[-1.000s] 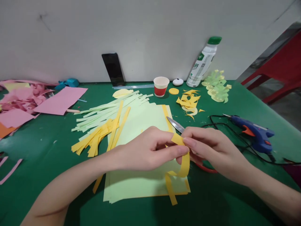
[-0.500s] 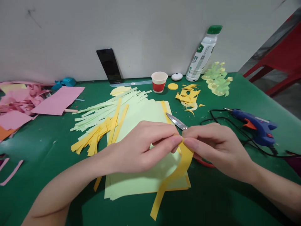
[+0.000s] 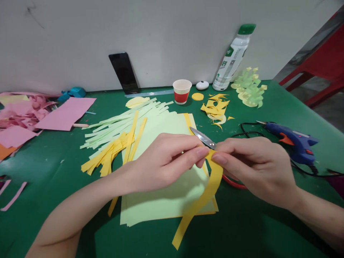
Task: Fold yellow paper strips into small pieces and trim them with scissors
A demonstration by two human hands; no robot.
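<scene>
A yellow paper strip (image 3: 205,195) is pinched at its upper end between the fingers of both hands, and its free end curls down toward me. My left hand (image 3: 172,163) grips it from the left, thumb against forefinger. From the other side my right hand (image 3: 252,165) pinches the same end, a small gap away. Beneath the hands lies a stack of pale green paper sheets (image 3: 150,204) with yellow edges showing. Scissors (image 3: 202,137) rest on the stack, blades pointing away; their red handle is partly hidden by my right hand.
Cut green strips (image 3: 107,132) and yellow strips (image 3: 110,154) lie left of the stack. Behind are a paper cup (image 3: 182,94), a bottle (image 3: 232,59), yellow scraps (image 3: 216,107) and a leaning phone (image 3: 124,73). A corded glue gun (image 3: 292,141) lies right, pink paper (image 3: 66,114) left.
My hands have drawn slightly apart, the right one shifting a little right, so more of the strip's pinched end shows between them. The view has tilted slightly.
</scene>
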